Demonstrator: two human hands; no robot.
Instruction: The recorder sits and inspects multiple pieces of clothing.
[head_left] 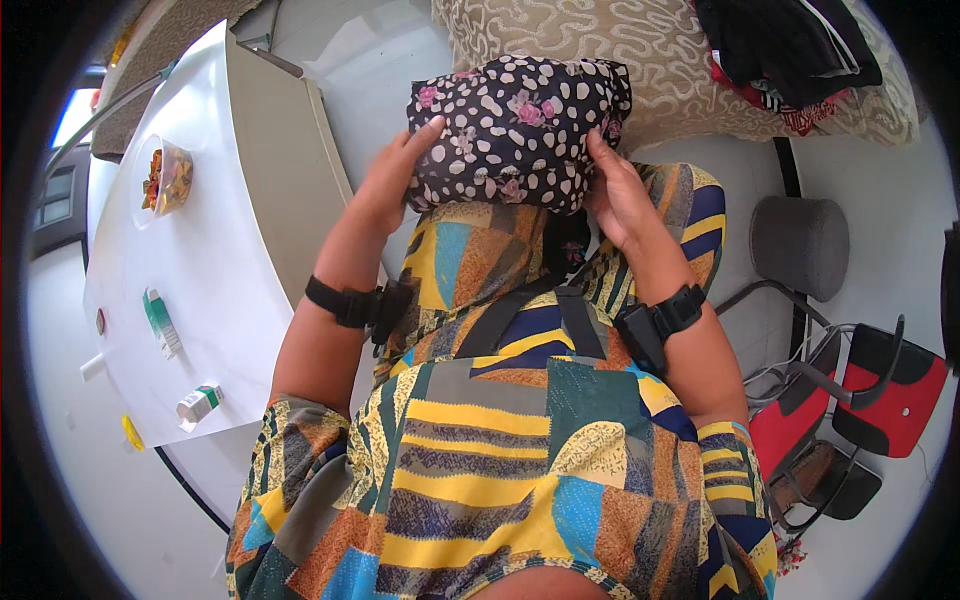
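Observation:
A folded bundle of black cloth [515, 130] with white spots and pink flowers rests over my knees. My left hand [395, 170] grips its left end, thumb on top and the other fingers hidden beneath or behind the cloth. At the right end, my right hand [622, 195] holds it the same way, its thumb pressed on the upper face. The bundle looks thick and roughly rectangular, with slightly puffy edges. Each forearm wears a black strap with a small box.
A patterned beige sofa seat [570, 45] lies ahead, with dark folded clothes [790, 50] at its right. To the left a white table [230, 300] carries a tub of snacks [175, 180] and small cartons [200, 405]. A grey stool [800, 245] and red-black chairs [890, 390] stand at right.

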